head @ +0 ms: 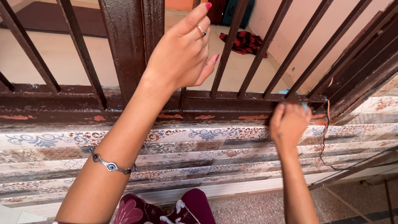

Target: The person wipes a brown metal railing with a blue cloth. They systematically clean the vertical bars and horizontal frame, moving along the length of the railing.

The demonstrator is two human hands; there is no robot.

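Note:
My left hand (182,54) is raised against a thin brown bar (230,41) of the metal railing, fingers curled around it near the thick post (124,41). It wears a ring and a silver bracelet. My right hand (288,124) is closed on a light blue cloth (304,105), only a scrap of which shows, pressed to the railing's bottom rail (232,101) close to the right corner. The rail's brown paint is chipped and dusty.
Below the rail runs a patterned tiled ledge (199,145). A thin wire (325,132) hangs down at the right corner. Beyond the bars lie a pale floor and a red checked cloth (244,41). My maroon flowered clothing (166,209) shows at the bottom.

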